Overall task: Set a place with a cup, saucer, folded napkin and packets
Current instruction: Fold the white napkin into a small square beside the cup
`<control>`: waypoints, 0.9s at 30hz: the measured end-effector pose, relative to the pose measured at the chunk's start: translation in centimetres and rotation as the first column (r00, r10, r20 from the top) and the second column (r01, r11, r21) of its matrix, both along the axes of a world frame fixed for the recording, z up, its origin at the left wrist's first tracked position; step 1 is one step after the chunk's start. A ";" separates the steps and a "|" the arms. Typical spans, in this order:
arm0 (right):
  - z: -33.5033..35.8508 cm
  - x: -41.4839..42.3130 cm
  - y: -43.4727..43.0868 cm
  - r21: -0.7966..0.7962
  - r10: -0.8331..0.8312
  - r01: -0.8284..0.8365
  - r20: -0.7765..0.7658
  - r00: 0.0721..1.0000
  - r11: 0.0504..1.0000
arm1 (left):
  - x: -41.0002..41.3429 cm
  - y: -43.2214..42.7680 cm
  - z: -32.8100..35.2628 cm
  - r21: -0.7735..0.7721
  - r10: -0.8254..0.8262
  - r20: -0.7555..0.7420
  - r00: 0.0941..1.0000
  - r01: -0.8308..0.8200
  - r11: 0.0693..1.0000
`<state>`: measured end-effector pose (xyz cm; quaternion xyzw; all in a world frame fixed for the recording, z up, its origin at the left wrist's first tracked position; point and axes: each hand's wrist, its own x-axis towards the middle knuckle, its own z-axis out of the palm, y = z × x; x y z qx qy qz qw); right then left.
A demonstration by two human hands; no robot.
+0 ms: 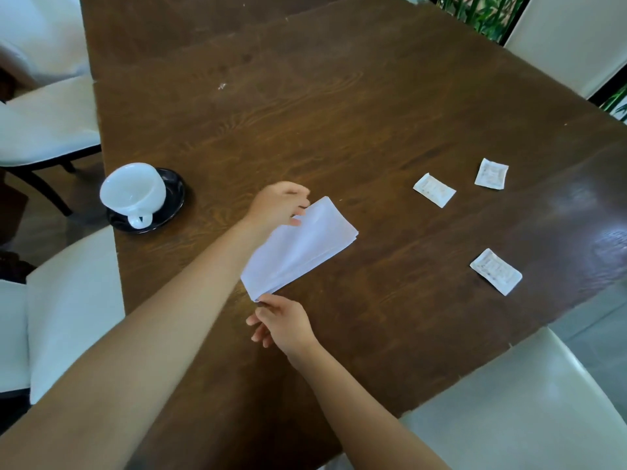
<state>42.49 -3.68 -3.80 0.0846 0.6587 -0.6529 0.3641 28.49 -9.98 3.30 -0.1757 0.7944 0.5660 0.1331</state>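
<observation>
Fingertips (298, 212) of left hand (276, 206) and right hand (283, 322) pinching white folded paper napkin (302, 244). White cup (134, 191) already on black saucer (169, 205). Three white packets (434, 189) still scattered, unplaced.

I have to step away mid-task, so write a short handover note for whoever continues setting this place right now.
Left hand: pinching the far edge of the white napkin.
Right hand: pinching its near corner.
Napkin is folded, partly lifted above the table.
Cup lies tipped on its side on the dark saucer, left of the napkin.
Three packets lie scattered to the right.
Left: finish and lay the napkin, right the cup, gather the packets.
</observation>
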 end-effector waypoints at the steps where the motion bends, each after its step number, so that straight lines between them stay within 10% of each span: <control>1: 0.2 -0.1 0.1 0.001 0.011 -0.011 0.004 1.000 1.000 | 0.7 -1.6 -0.3 -0.093 -0.030 -0.038 0.999 0.026 0.995; 6: 0.7 -0.1 1.5 -0.011 -0.108 0.109 0.079 0.991 0.994 | 7.1 -7.0 -3.7 -0.494 -0.201 -0.133 0.970 0.111 0.862; 9: 1.0 -1.4 3.7 0.305 -0.189 0.303 -0.352 0.917 0.903 | 10.0 -6.3 -6.2 -0.641 -0.232 -0.144 0.962 0.088 0.762; 13: 1.8 -6.7 4.9 0.577 0.228 0.406 -0.732 0.642 0.709 | 10.7 -3.6 -8.2 -0.785 -0.218 -0.079 0.973 0.074 0.615; 19: -1.6 -12.0 5.4 0.937 0.823 0.106 -0.343 0.452 0.332 | 11.1 -2.1 -10.5 -0.905 -0.255 0.042 0.966 0.145 0.400; 27: -4.0 -13.5 9.0 0.941 0.811 0.193 -0.338 0.477 0.279 | 11.1 -2.3 -11.0 -0.896 -0.238 0.033 0.971 0.134 0.423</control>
